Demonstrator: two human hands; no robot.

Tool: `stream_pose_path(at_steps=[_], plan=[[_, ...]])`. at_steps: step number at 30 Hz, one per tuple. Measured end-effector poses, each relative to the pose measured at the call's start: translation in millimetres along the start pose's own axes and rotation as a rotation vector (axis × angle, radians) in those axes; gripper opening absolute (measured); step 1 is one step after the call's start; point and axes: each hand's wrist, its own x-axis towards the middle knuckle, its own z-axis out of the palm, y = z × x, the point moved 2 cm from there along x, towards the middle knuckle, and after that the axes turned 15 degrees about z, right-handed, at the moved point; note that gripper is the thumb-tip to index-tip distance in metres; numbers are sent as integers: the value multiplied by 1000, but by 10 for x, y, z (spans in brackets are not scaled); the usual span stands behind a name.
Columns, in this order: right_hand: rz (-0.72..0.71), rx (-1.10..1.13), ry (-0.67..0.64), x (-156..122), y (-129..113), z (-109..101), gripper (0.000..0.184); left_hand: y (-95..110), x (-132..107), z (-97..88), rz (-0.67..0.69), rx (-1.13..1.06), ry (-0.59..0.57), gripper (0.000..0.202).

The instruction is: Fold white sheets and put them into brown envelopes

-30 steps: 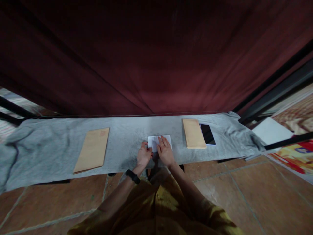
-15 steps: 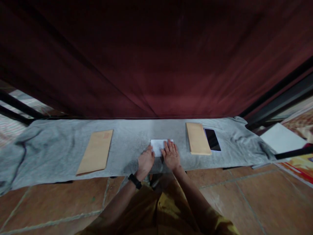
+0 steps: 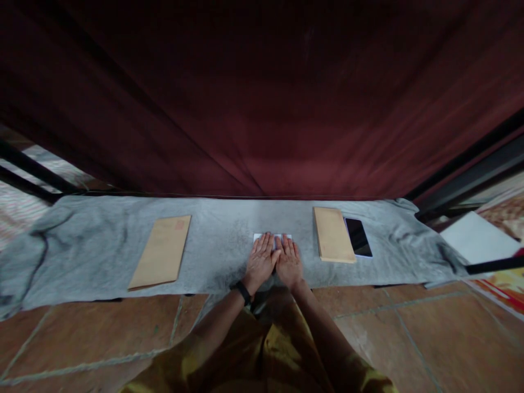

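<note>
A folded white paper (image 3: 277, 237) lies on a grey cloth (image 3: 221, 240) spread over a low surface, and only its far edge shows past my fingers. My left hand (image 3: 259, 261), a black band on its wrist, lies flat on the paper with fingers stretched out. Beside it and touching it, my right hand (image 3: 289, 261) presses flat on the same paper. Both hands are open and hold nothing.
A tan envelope (image 3: 162, 250) lies on the cloth to the left. A stack of tan envelopes (image 3: 333, 241) sits to the right with a dark phone (image 3: 358, 237) beside it. A dark red curtain (image 3: 262, 109) hangs behind. White paper (image 3: 477, 238) lies at far right on the tiled floor (image 3: 409, 338).
My left hand moved from the paper's left edge onto the paper and flattened beside my right hand. The paper looks smaller under both palms.
</note>
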Motion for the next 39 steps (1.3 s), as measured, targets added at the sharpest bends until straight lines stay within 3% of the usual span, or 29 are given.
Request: stream_pose_path(at_steps=[13,22,25,28,30,35,39], plan=[[94,50,41,27,283,-13,57,-149,-94,-83,-71,107,-45,70],[134,48,-2,29,278,-59,60,-177,-81,-78,-99,119,-17,71],[137,50,-9,32,272,-61,60,-33,-61,-138,-9,109,11,63],[138,48,-25,34,282,-71,60,130,-60,-155,123,53,-42,56],[136,50,-36,35,293,-86,60,183,-73,-149,117,32,-69,53],[187,80,-43,45,229,-145,57,150,-113,-99,103,29,-97,53],[178,184,-35,61,-60,-162,58,41,-151,52,169,20,-105,57]])
